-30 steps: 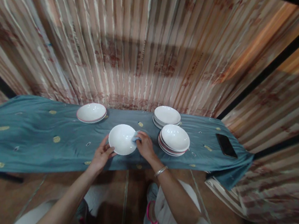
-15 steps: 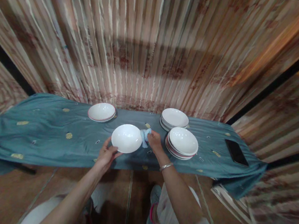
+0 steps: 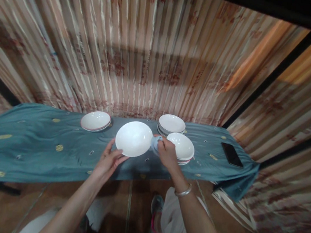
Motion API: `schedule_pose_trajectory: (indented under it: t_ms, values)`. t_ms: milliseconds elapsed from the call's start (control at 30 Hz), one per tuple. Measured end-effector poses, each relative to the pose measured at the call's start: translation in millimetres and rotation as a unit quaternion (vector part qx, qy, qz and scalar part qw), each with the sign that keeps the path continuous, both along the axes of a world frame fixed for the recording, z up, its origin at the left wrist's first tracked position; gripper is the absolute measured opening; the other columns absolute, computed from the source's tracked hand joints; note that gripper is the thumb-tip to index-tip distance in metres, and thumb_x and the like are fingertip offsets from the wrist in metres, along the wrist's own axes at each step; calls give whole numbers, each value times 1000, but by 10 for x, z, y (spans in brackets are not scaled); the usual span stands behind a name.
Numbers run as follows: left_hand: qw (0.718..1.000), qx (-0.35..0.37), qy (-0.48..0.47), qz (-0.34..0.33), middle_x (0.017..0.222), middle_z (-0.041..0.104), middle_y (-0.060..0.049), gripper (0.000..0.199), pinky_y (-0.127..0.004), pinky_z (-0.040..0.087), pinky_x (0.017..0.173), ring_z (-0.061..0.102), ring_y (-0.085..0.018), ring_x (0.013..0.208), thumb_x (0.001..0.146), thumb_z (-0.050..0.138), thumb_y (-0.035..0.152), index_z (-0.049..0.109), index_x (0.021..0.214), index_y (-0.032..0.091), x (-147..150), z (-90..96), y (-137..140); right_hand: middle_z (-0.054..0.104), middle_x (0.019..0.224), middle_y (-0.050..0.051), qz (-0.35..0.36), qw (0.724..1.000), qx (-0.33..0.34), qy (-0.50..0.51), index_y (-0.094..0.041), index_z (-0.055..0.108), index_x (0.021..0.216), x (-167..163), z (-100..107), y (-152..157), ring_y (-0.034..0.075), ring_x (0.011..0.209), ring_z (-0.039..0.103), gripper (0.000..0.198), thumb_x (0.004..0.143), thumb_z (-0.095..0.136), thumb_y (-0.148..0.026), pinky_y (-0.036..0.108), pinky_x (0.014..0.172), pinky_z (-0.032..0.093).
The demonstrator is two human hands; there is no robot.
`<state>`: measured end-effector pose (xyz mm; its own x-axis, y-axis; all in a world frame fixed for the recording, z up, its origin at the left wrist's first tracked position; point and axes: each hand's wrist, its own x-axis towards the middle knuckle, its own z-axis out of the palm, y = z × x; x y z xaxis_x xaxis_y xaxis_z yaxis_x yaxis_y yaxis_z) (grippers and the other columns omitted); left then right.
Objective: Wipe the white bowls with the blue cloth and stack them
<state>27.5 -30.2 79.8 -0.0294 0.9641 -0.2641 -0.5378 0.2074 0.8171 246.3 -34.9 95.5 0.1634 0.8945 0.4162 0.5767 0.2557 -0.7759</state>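
Note:
A white bowl is held by its near left edge in my left hand, thumb over the rim and fingers underneath. It is raised above the cloth, its inside facing me. My right hand is closed around a light blue cloth, which touches the bowl's right rim. Just behind that hand, partly covered by it, stands a stack of white bowls. Farther back is a pile of white plates with dark rims. On the left lie red-rimmed dishes, stacked together.
A teal cloth with pineapple prints covers the long table. Toward its right end lies a black phone. A striped curtain hangs right behind the table, and dark frame posts rise at the sides.
The bowl has come up a little, nearer to me, and tilts more toward me. My right hand has moved with the cloth along its right rim. The whole view has shifted slightly.

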Motion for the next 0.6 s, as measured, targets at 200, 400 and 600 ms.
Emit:
schedule_pose_trajectory:
  t_ms: [200,400,600]
  values:
    - [996,30,-26,-84,89,71,-1,74,-48,59,87,70,-19,81,63,73,8,50,131,25,548,170,-11,71,72,2,-61,997,48,4,-17,77,86,559,253,-139,19,71,62,40,86,48,-45,27,71,48]
    - [988,61,-54,-134,92,71,0,76,-47,58,89,69,-18,85,63,75,13,47,133,26,1088,120,28,66,66,-1,-122,989,54,71,-16,79,86,1091,129,-165,18,66,58,45,81,53,-53,29,65,46]
    - [981,102,-38,-163,106,69,-3,75,-44,58,88,67,-20,92,65,77,24,47,134,28,1464,-17,92,56,56,-2,-176,976,45,123,-15,74,69,1407,5,-163,15,58,48,46,77,54,-56,26,59,41]
